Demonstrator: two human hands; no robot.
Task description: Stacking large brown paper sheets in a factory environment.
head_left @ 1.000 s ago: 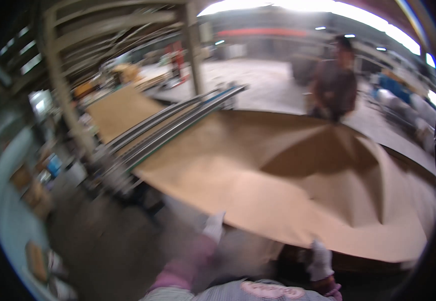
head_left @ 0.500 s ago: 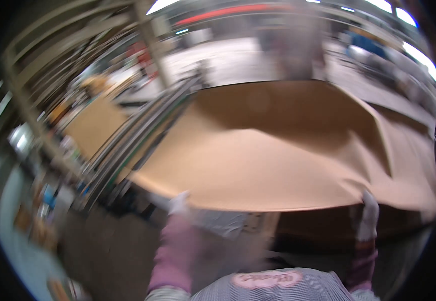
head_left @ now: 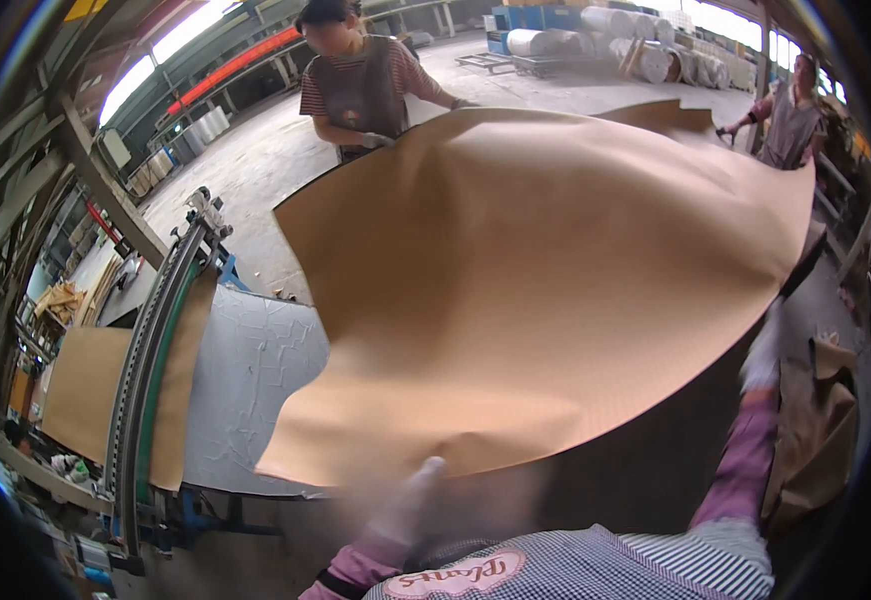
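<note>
A large brown sheet (head_left: 555, 290), looking like thick kraft paper, billows in front of me with soft folds. My left hand (head_left: 410, 500), in a pale glove, is closed on its near edge, thumb on top; the fingers beneath are hidden. At the sheet's right edge my right hand (head_left: 763, 350), also gloved and slightly blurred, grips it with the arm stretched out. Across from me a co-worker (head_left: 355, 90) has both hands at the far edge. The sheet's left part hangs over a grey, wrinkled table surface (head_left: 250, 370).
A long rail with a toothed track (head_left: 150, 370) crosses the table at left, with another brown sheet (head_left: 85, 390) beyond it. A second person (head_left: 790, 125) stands far right. Crumpled brown material (head_left: 820, 430) lies at right. Wrapped rolls (head_left: 620, 40) are stacked at the back.
The brown sheet has moved right, away from the rail, uncovering the grey table surface. My right arm reaches farther out. The view has turned, and the co-workers now show clearly.
</note>
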